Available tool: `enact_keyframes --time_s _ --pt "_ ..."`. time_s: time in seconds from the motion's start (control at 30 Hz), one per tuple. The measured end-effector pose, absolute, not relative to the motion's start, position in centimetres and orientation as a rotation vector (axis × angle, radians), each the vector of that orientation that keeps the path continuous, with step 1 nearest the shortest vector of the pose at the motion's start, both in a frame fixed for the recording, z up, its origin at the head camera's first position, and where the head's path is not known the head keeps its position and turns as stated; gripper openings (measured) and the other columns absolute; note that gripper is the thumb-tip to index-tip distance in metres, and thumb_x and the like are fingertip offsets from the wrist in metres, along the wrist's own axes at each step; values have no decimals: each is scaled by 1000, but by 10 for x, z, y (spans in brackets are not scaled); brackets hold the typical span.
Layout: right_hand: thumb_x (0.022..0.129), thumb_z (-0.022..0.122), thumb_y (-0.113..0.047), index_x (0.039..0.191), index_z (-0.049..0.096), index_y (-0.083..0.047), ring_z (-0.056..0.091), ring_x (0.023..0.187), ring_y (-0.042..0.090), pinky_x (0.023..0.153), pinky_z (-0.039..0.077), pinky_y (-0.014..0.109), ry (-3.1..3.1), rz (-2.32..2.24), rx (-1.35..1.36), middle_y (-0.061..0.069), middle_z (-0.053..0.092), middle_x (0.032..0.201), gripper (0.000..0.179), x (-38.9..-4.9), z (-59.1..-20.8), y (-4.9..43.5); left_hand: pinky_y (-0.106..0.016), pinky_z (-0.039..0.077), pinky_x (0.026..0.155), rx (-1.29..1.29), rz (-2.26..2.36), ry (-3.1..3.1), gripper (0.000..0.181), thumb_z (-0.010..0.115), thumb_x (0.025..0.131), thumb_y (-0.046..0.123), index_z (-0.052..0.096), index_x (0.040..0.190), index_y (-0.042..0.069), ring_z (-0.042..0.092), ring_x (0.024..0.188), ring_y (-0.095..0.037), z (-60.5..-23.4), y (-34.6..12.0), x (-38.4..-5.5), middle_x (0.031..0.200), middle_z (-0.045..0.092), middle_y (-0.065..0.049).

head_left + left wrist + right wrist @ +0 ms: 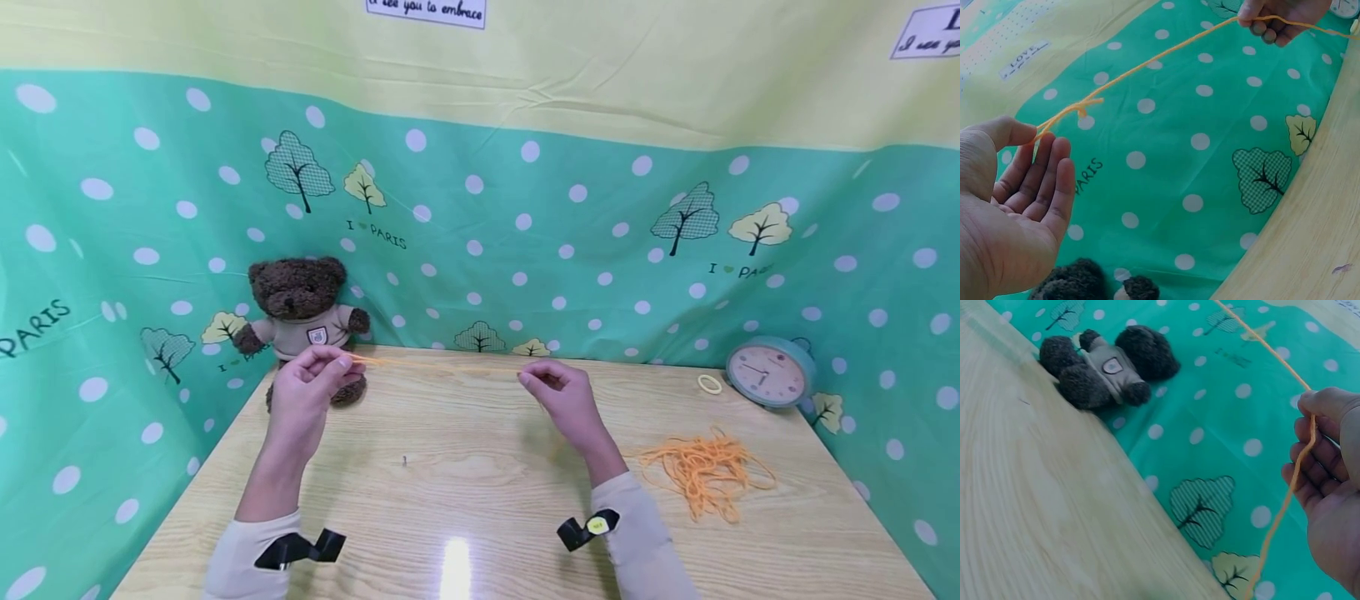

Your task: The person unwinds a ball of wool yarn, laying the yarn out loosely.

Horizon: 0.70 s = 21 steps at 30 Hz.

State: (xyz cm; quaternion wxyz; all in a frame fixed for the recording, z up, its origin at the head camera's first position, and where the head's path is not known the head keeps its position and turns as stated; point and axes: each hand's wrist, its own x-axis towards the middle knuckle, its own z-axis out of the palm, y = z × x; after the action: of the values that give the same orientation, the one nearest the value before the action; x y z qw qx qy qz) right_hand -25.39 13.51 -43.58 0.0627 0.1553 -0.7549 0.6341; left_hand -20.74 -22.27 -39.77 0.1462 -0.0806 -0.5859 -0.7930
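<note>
An orange yarn strand (450, 367) stretches nearly level between the two hands, above the table. My left hand (303, 392) pinches one end between thumb and forefinger; in the left wrist view a small knot with short loose tails (1083, 107) sits on the yarn just beyond the fingertips. With thumb and forefinger, my right hand (566, 400) pinches the strand farther along. From there the yarn (1284, 503) runs across the right palm and hangs down. A loose tangled heap of the same orange yarn (705, 471) lies on the table right of the right forearm.
A brown teddy bear (296, 292) in a grey shirt sits behind the left hand. At the back right stand a round teal alarm clock (768, 372) and a pale ring (709, 384). A tiny dark scrap (405, 460) lies on the wooden table (465, 500). A printed green cloth (480, 208) hangs behind.
</note>
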Motion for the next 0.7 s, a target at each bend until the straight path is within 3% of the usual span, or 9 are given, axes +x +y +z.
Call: enact_keyframes --time_s 0.3,0.7 --pt "98 73 -19 111 73 5 60 82 8 72 55 26 -2244 1867 430 -9 72 98 28 -251 -433 166 -27 62 85 -230 -2285 -1652 8 65 100 3 68 95 8 77 85 -13 -398 -223 -208 88 78 1" --pt "100 71 -20 107 74 1 62 85 9 74 56 22 -2264 1799 450 -8 71 98 22 -246 -438 194 -25 61 85 -242 -2338 -1595 14 57 102 -4 64 94 6 75 86 -13 -398 -222 -208 89 76 0"
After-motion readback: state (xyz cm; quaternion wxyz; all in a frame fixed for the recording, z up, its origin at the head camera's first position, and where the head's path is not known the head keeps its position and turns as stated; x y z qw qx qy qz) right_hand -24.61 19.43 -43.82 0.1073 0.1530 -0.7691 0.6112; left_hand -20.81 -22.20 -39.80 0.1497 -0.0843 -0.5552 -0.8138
